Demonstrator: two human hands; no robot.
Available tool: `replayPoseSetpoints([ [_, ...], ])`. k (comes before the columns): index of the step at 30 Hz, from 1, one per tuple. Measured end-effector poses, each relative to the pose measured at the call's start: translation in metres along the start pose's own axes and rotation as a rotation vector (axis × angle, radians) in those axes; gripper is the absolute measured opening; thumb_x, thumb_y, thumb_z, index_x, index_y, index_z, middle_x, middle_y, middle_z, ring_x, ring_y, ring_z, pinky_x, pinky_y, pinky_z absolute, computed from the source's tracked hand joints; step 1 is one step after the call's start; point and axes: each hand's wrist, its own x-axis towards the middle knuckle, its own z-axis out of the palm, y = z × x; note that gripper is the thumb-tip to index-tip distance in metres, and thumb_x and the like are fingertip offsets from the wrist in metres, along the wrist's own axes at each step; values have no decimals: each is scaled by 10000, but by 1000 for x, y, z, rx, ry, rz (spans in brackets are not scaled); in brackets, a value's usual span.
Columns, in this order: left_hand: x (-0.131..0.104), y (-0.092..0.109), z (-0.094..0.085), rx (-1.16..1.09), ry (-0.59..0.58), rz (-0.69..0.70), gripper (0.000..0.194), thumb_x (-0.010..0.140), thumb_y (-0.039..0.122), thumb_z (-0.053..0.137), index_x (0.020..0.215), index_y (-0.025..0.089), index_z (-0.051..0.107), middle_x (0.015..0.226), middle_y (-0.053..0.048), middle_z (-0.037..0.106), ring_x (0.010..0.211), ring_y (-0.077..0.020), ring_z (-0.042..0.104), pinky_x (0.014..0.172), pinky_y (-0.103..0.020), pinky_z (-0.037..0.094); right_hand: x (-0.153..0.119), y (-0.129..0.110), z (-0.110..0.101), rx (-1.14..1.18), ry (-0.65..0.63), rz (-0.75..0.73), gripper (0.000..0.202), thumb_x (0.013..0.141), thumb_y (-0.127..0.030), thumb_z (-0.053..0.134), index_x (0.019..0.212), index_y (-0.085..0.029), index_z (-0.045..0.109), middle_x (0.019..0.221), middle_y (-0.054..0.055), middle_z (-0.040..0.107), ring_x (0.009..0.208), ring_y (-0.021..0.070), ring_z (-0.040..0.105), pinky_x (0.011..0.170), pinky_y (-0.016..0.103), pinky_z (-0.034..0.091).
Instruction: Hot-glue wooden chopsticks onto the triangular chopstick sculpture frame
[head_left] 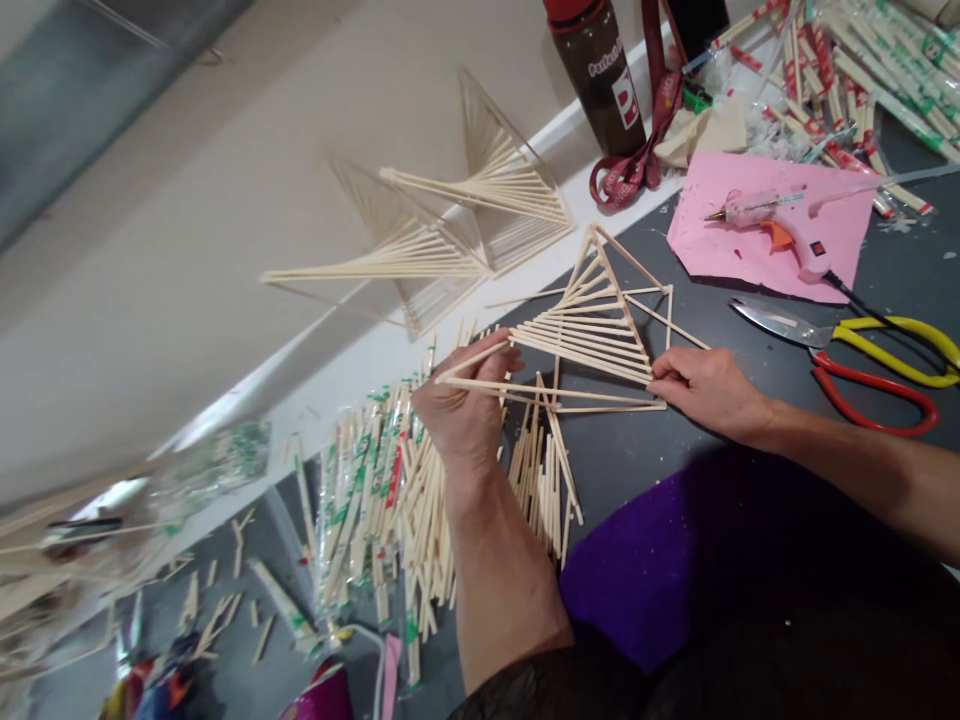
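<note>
Between my hands is a chopstick frame, built of thin wooden sticks fanned out in rows inside triangular sides. My left hand grips its left corner, where several sticks meet; some of those fingers are hidden behind the sticks. At the lower right corner, my right hand pinches the frame between thumb and fingers. Beneath and beside my left wrist lie loose chopsticks in a heap, with another bunch under the frame.
A pink glue gun rests on a pink sheet at right, beside scissors with yellow and red handles. Two finished-looking stick structures stand by the wall. A dark bottle stands behind. Wrapped chopsticks lie left.
</note>
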Motion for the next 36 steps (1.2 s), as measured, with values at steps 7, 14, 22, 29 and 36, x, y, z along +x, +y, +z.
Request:
replayPoseSetpoints([
  [7, 0, -1, 0, 0, 9, 0, 205, 755, 316, 706, 921, 214, 772, 742, -6, 727, 598, -125, 672, 525, -225, 500, 0, -1, 0, 10, -6, 22, 36, 835, -194, 638, 816, -188, 669, 769, 12, 698, 702, 136, 616, 657, 240, 425],
  [14, -1, -2, 1, 22, 19, -31, 235, 761, 332, 691, 932, 187, 764, 744, -20, 727, 593, -129, 671, 554, -237, 524, 0, -3, 1, 8, 1, 25, 41, 824, -183, 644, 790, -201, 659, 730, 3, 689, 677, 138, 608, 647, 247, 434],
  [22, -1, -1, 0, 9, 7, -21, 249, 768, 344, 687, 936, 179, 768, 730, -27, 722, 582, -128, 661, 541, -232, 508, -1, -1, 2, -115, -33, 13, 97, 864, -231, 604, 825, -195, 686, 814, 33, 733, 758, 170, 654, 660, 259, 426],
  [29, -1, 0, 0, -21, 14, -52, 242, 747, 335, 712, 923, 182, 774, 709, -24, 724, 581, -128, 664, 544, -230, 500, -7, -11, -7, -487, -74, -194, 224, 923, -221, 503, 873, -142, 707, 860, 109, 733, 719, 200, 637, 542, 293, 291],
  [36, -2, 0, 1, -54, 16, -41, 234, 746, 320, 714, 910, 165, 774, 710, -30, 727, 571, -128, 660, 541, -231, 503, -9, -8, -11, -641, -64, -424, 248, 907, -127, 456, 782, -130, 670, 740, 111, 663, 604, 163, 510, 529, 300, 215],
])
